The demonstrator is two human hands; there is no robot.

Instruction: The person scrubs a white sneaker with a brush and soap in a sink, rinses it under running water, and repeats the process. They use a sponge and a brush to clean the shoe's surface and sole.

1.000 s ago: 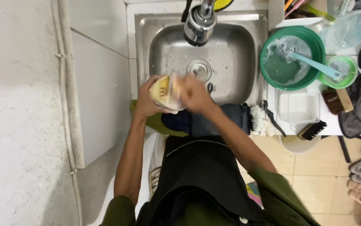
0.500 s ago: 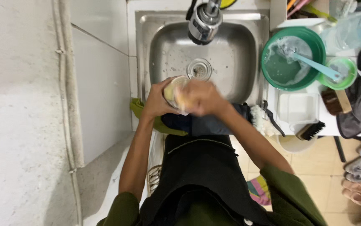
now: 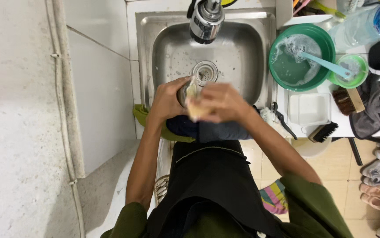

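Scrubbing on, you've carried the cup (image 3: pixel 185 91) from the sink's (image 3: pixel 247 53) near edge to just above the drain (image 3: pixel 205 72). Left hand (image 3: pixel 168 99) fingers wrap the cup; right hand (image 3: pixel 218 102) fingers clench a yellow sponge (image 3: pixel 194 109) against it, blurred.

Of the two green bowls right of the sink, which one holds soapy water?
The larger green bowl, next to the sink; foam floats on its water. The smaller green bowl sits farther right, without foam.
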